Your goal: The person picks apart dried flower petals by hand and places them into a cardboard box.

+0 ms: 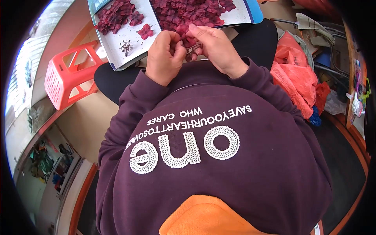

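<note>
Both my hands meet in front of my chest, at the near edge of a white box lid or tray point(137, 49) with blue edges. My left hand point(166, 56) is closed, its thumb and forefinger pinching at a dark red fabric flower point(188, 40). The thumb and fingers of my right hand point(219, 47) grip the same flower from the other side. Thin brownish stems show between the right fingers, partly hidden. Beyond lie heaps of dark red flowers point(188, 13), one single flower point(145, 31) and a small cluster of dark stems point(126, 47).
A dark divider point(154, 13) splits the tray. To the left stands a pink plastic stool point(64, 80). Red plastic bags point(293, 74) and a metal-framed chair point(329, 33) crowd the right side. A shelf with assorted items point(51, 164) is at lower left.
</note>
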The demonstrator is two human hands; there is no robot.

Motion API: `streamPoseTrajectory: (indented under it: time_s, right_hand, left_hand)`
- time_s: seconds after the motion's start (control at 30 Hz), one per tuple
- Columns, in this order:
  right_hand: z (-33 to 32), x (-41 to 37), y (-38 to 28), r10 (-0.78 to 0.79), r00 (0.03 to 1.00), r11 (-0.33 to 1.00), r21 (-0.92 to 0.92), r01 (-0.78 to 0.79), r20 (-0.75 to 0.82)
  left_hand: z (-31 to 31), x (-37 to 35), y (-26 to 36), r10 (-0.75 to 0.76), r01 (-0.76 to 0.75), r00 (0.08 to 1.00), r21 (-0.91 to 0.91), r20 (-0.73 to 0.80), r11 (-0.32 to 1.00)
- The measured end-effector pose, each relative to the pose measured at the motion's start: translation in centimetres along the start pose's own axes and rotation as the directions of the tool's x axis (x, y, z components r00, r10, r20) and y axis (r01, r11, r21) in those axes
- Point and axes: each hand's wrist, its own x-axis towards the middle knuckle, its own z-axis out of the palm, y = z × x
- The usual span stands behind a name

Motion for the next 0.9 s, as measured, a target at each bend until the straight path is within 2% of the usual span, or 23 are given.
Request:
streamPoseTrajectory:
  time_s: [0.13,0.17,0.3,0.33,0.4,0.47,0.5,0.63,0.8,0.9]
  right_hand:
    - [0.4,-0.2,-0.3,0.005,1.0,0.976,-0.22,-0.006,-0.007]
    - [0.2,-0.2,-0.2,0.002,1.0,0.976,-0.217,-0.005,-0.012]
    - [-0.7,0.3,0.8,0.026,0.999,0.995,0.093,-0.03,0.035]
    - [-0.6,0.2,0.8,0.027,0.999,0.995,0.095,-0.03,0.035]
    - [-0.5,0.0,0.5,0.006,0.999,0.993,0.12,-0.012,0.049]
    - [-0.4,-0.2,0.4,-0.013,0.998,0.989,0.146,0.003,0.064]
    - [-0.4,-0.2,0.4,-0.012,0.998,0.989,0.147,0.002,0.065]
    - [-0.4,-0.2,0.4,-0.057,0.994,0.955,0.294,0.027,0.092]
    - [0.0,-0.3,0.2,-0.069,0.995,0.964,0.26,0.049,0.068]
    - [0.2,-0.5,0.3,-0.091,0.994,0.969,0.235,0.074,0.06]
  left_hand:
    - [0.4,0.2,-0.2,0.185,-0.173,0.982,0.242,-0.028,0.955]
    - [0.5,0.3,0.0,0.187,-0.176,0.982,0.241,-0.023,0.954]
    - [0.3,0.2,1.1,0.135,-0.13,0.991,0.216,-0.008,0.968]
    - [0.3,0.1,1.2,0.134,-0.129,0.991,0.217,-0.006,0.968]
    - [0.4,-0.2,1.4,-0.027,0.023,0.999,-0.101,-0.036,0.995]
    - [0.4,-0.4,1.5,-0.191,0.168,0.982,-0.409,-0.014,0.897]
    - [0.3,-0.4,1.5,-0.191,0.169,0.981,-0.408,-0.014,0.897]
    - [-0.1,-0.3,1.9,-0.31,0.293,0.944,-0.704,0.108,0.647]
    - [-0.5,-0.3,1.4,-0.344,0.346,0.923,-0.767,0.174,0.54]
    - [-0.2,-0.2,1.0,-0.346,0.35,0.921,-0.771,0.18,0.531]
